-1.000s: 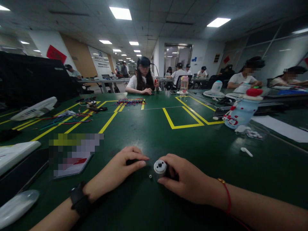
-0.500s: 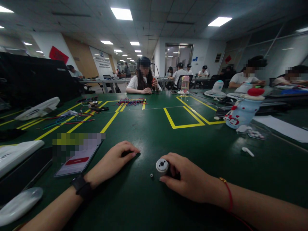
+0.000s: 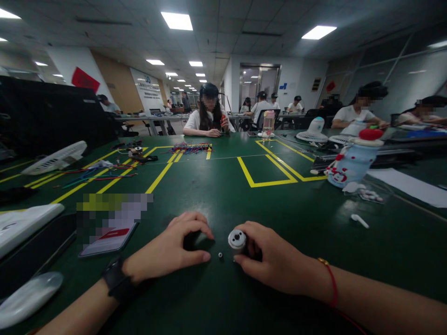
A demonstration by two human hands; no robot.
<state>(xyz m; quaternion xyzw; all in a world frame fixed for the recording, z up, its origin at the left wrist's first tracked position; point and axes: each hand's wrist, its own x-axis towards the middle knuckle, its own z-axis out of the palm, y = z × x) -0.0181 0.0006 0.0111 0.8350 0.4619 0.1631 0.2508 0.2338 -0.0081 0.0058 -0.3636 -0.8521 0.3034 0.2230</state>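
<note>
the right hand (image 3: 275, 260) pinched a small motor (image 3: 237, 239) while the left hand (image 3: 171, 249) lay curled at its nine o'clock; picking up the tiny ring (image 3: 220, 255) at seven o'clock likely needed a fine pinch.

Small motor (image 3: 237, 239) on table (image 3: 216, 186) in right hand (image 3: 275, 263); tiny washer (image 3: 220, 255) just left of it, left hand (image 3: 169, 249) beyond. Phone (image 3: 110, 237) far left.
</note>
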